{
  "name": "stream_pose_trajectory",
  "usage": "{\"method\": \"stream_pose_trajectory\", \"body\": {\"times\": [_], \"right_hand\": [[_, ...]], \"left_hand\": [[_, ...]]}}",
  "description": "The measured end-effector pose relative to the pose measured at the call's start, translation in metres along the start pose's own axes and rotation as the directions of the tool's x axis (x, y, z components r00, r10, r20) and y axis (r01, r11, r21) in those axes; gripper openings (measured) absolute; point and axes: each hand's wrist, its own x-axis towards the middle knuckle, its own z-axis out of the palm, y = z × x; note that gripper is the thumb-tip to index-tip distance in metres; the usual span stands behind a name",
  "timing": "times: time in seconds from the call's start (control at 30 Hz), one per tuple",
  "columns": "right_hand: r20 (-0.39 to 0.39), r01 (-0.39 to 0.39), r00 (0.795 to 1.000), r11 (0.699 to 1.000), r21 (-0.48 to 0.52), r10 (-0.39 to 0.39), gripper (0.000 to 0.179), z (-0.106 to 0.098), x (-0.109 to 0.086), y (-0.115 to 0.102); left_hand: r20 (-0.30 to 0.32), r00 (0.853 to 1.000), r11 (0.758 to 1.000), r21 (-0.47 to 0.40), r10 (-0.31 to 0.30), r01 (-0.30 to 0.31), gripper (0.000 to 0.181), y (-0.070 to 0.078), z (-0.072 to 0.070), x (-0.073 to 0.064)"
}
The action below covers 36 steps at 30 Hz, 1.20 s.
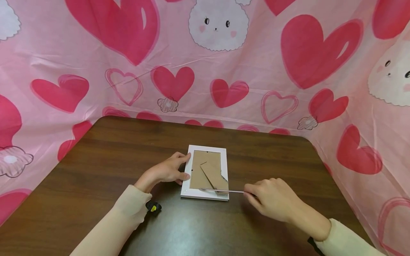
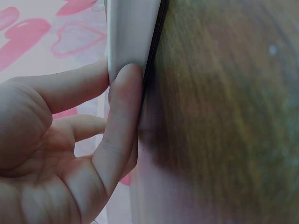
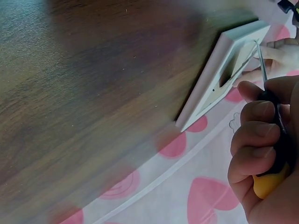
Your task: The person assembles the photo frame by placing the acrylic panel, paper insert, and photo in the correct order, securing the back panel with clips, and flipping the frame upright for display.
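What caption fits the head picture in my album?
Left hand touches the white frame; right hand holds a tool over it.

Pink heart-patterned cloth [image 1: 179, 53] behind brown table [image 1: 272, 160]

A white picture frame [image 1: 224, 163] lies face down on the table [image 1: 153, 142], its tan back [image 1: 211, 170] bearing a slanted stand flap; a screwdriver [image 3: 284, 149], black-and-yellow-handled, reaches its thin metal shaft [image 1: 231, 191] across the near end
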Motion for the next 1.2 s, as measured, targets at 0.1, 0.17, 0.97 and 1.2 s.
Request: {"method": "stream_pose_trajectory", "body": {"times": [0.1,0.17,0.97,1.2], "right_hand": [[0.001,0.001,1.000,1.000,-0.003,-0.001,0.030,-0.001,0.001,-0.001],[0.006,-0.002,1.000,1.000,0.003,0.002,0.031,-0.002,0.001,-0.002],[0.018,-0.085,0.996,0.996,0.022,0.085,0.035,-0.007,0.000,-0.013],[0.006,-0.072,0.997,0.997,-0.003,0.072,0.034,-0.009,-0.001,-0.015]], "left_hand": [[0.000,1.000,1.000,0.003,-0.002,0.002,0.089,0.000,0.000,0.000],[0.002,1.000,1.000,0.001,-0.004,0.004,0.089,0.001,-0.001,0.000],[0.009,1.000,1.000,-0.015,-0.006,0.006,0.088,0.007,-0.004,-0.002],[0.015,1.000,1.000,-0.020,-0.014,0.014,0.089,0.008,-0.005,-0.002]]}}
